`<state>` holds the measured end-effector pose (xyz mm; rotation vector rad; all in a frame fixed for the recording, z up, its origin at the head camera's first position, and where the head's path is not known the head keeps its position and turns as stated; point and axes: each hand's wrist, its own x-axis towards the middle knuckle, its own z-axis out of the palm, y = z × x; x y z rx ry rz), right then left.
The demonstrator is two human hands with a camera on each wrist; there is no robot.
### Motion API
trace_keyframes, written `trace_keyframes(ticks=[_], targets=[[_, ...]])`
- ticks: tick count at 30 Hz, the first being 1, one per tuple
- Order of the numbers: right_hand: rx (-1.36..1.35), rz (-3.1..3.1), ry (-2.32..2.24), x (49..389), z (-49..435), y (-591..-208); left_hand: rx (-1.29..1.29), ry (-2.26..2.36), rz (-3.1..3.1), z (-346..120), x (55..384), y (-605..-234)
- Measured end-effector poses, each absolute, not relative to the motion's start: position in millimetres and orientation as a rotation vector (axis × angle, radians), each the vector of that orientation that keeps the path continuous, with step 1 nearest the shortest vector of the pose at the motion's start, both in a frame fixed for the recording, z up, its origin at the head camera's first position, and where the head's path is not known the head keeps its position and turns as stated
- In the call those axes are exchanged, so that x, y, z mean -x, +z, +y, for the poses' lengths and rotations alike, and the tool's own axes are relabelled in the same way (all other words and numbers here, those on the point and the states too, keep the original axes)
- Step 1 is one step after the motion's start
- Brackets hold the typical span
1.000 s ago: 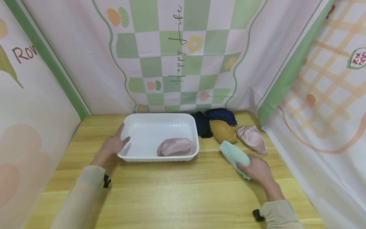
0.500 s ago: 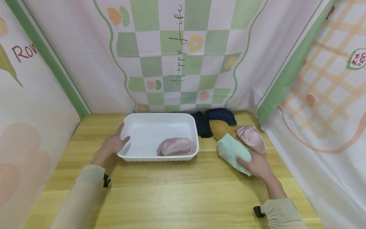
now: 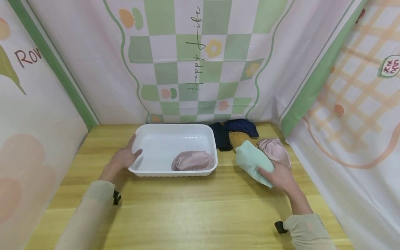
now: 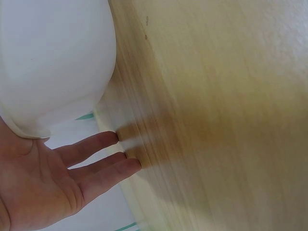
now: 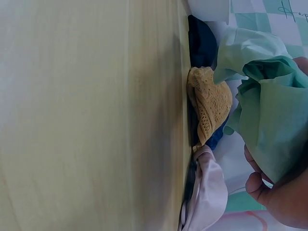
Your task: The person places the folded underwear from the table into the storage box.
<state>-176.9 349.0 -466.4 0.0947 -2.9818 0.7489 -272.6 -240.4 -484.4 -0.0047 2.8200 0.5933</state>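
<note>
My left hand (image 3: 124, 158) holds the left side of a white rectangular basin (image 3: 150, 172), its thumb over the rim and its other fingers outside. In the left wrist view, straight fingers (image 4: 103, 178) reach down beside the basin wall. A folded dusty-pink satin garment (image 3: 193, 160) lies in the basin's front right corner. With my right hand (image 3: 279, 175) I grip a mint-green folded garment (image 3: 253, 161), raised over the table, thumb on its near side. In the right wrist view it shows an open fold. Behind it are a mustard lace bra (image 5: 209, 98) and a pale-pink satin bra (image 3: 275, 150).
A black folded garment (image 3: 221, 136) sits against the basin's right side, with a navy one (image 3: 241, 127) beside it at the back. The wooden table (image 3: 193, 211) meets a printed curtain (image 3: 187, 69) behind, and more curtains hang on both sides.
My right hand has lifted the mint-green garment and tipped it, moving it slightly away from me and leftward so it now covers more of the mustard bra. My left hand and the basin stay put.
</note>
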Motion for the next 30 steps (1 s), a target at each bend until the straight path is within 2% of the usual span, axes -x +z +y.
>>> trace_keyframes(ticks=[30], targets=[[-0.174, -2.954, 0.717, 205, 322, -434, 0.068, 0.584, 2.778, -237, 274, -483]])
